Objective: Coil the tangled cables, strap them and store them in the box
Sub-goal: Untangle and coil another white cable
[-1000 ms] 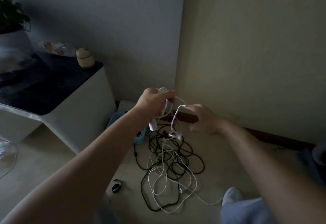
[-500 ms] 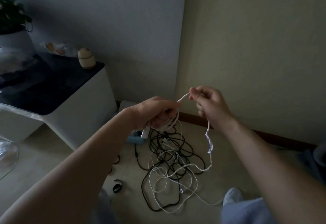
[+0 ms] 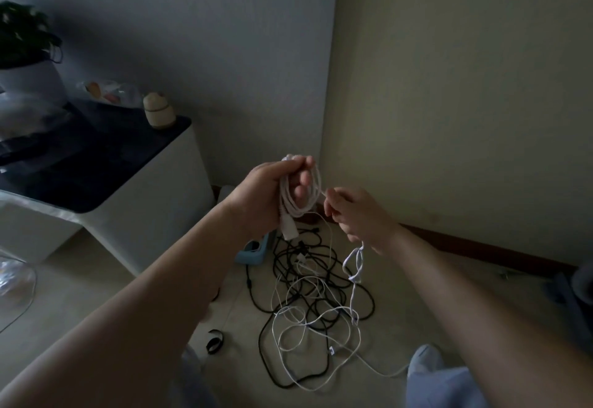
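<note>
Several white cable (image 3: 290, 207) loops sit within grip of the left hand (image 3: 261, 192).

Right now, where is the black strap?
The strap lies on the floor, lower centre of the head view, just left of the tangled cables.

The left hand (image 3: 266, 192) and right hand (image 3: 359, 215) are bare, like both forearms, and pale blue-grey trousers (image 3: 442, 385) cover the knees.

Dim grey wall (image 3: 192, 38) meets cream wall (image 3: 465, 86); a white, dark-topped cabinet (image 3: 154, 202) stands left.
</note>
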The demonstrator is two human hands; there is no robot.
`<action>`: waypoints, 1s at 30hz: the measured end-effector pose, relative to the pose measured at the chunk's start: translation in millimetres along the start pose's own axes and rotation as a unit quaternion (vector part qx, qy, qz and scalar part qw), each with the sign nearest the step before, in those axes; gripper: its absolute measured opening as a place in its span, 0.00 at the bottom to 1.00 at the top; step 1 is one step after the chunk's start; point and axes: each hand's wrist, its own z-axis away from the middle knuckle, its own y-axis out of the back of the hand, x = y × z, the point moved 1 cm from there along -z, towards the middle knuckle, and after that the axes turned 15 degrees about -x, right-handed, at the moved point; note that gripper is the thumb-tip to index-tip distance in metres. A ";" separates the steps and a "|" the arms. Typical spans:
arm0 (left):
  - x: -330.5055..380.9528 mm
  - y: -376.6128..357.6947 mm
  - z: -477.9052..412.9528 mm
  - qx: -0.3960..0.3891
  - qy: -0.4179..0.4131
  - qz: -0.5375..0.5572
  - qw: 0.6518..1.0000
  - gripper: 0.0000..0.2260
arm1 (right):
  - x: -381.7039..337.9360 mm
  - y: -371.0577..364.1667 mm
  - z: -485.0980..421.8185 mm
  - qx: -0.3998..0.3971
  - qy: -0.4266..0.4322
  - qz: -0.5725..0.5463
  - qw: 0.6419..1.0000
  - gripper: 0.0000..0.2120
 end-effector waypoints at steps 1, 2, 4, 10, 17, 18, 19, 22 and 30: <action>0.5 2.4 -0.4 0.030 -0.024 0.014 0.999 0.11 | 0.2 -2.6 0.2 -0.005 -0.014 0.001 1.000 0.17; 1.2 5.0 -0.8 0.058 -0.052 0.023 0.997 0.11 | 0.5 -5.3 1.1 -0.012 -0.025 0.008 1.000 0.16; 4.5 10.5 -1.9 0.101 -0.105 0.034 0.989 0.10 | 0.7 -12.0 2.7 -0.026 -0.026 0.029 0.999 0.14; 6.1 25.4 -3.5 0.223 -0.176 0.014 0.959 0.08 | -15.4 -34.7 9.1 -0.067 0.044 0.045 0.996 0.12; 3.0 29.3 -5.9 0.305 -0.177 -0.184 0.917 0.04 | -18.7 -28.9 9.9 -0.057 0.029 -0.074 0.995 0.12; 4.2 31.7 -6.0 0.303 -0.180 -0.192 0.916 0.05 | -16.8 -25.0 10.6 -0.082 0.012 -0.086 0.993 0.11; 4.7 33.6 -5.3 0.297 -0.178 -0.205 0.915 0.06 | -14.8 -21.4 11.7 -0.109 -0.005 -0.082 0.991 0.11; 1.6 39.4 -1.9 0.310 -0.121 -0.331 0.883 0.07 | -14.4 -11.8 13.9 -0.146 -0.039 0.018 0.988 0.11; -25.0 38.5 -4.0 0.157 0.125 -0.789 0.580 0.10 | -23.6 13.8 17.6 0.013 0.035 0.219 0.975 0.08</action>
